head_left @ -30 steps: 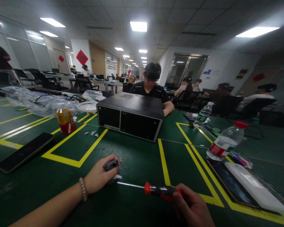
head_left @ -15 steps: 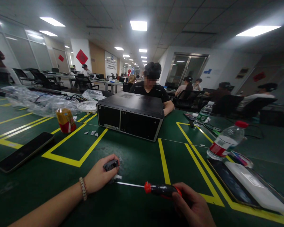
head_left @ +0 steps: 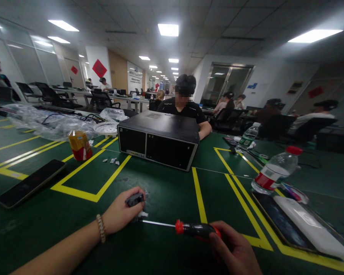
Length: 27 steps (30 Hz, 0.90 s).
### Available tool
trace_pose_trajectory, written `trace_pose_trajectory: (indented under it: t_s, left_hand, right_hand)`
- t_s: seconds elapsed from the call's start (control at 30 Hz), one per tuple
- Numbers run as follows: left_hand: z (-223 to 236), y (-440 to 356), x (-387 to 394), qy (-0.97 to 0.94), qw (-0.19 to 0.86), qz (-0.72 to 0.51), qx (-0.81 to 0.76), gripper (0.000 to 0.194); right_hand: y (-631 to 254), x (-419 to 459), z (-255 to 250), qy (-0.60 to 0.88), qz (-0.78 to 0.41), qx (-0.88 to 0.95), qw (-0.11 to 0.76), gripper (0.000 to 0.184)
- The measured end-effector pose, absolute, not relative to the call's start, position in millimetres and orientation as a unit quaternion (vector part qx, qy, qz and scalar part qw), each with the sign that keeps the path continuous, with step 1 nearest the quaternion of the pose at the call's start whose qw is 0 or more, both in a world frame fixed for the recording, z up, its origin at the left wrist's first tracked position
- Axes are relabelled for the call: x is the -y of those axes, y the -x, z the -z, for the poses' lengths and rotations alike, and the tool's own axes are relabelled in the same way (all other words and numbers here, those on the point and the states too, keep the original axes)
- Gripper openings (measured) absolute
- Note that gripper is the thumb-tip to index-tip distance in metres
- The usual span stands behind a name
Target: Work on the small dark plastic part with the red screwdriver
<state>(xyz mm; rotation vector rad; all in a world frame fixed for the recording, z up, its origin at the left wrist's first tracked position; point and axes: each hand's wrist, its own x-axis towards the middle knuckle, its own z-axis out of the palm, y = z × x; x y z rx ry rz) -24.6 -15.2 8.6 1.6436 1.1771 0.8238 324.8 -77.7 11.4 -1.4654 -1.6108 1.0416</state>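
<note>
My left hand [head_left: 122, 214] is closed around a small dark grey plastic part [head_left: 134, 199], low over the green table. A small white piece [head_left: 143, 214] shows just below its thumb. In my right hand [head_left: 233, 246] is a screwdriver [head_left: 195, 229] with a black and red handle, gripped at the handle's end. Its metal shaft points left, and the tip meets the underside of the held part or lies right beside it; the exact contact is hidden. Beyond the hands, a black computer case [head_left: 160, 139] lies on its side.
Left are a phone [head_left: 31, 183], a drink bottle [head_left: 79, 145], a white basket [head_left: 106, 128], plastic wrap [head_left: 57, 126] and paper scraps [head_left: 112, 160]. Right stand water bottles [head_left: 275, 172] beside phones [head_left: 312, 225]. A person [head_left: 183, 103] sits behind the case.
Both hands, the grey part and the screwdriver hold almost the same position. The view has shifted very slightly. At far left, a person in the background has moved.
</note>
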Motion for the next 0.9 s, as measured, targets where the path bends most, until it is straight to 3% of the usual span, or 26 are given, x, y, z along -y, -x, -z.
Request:
trace_pose_trajectory:
  t_s: [0.67,0.9]
  left_hand:
    - [-3,23,14,-0.667,0.451,-0.356,-0.475,0.014]
    - [-1,25,13,-0.659,0.470,-0.351,-0.471,0.015]
  right_hand:
    - [-327,79,-6,0.576,-0.408,0.608,0.364,0.052]
    - [-335,76,3,0.580,-0.350,0.640,0.363,0.049]
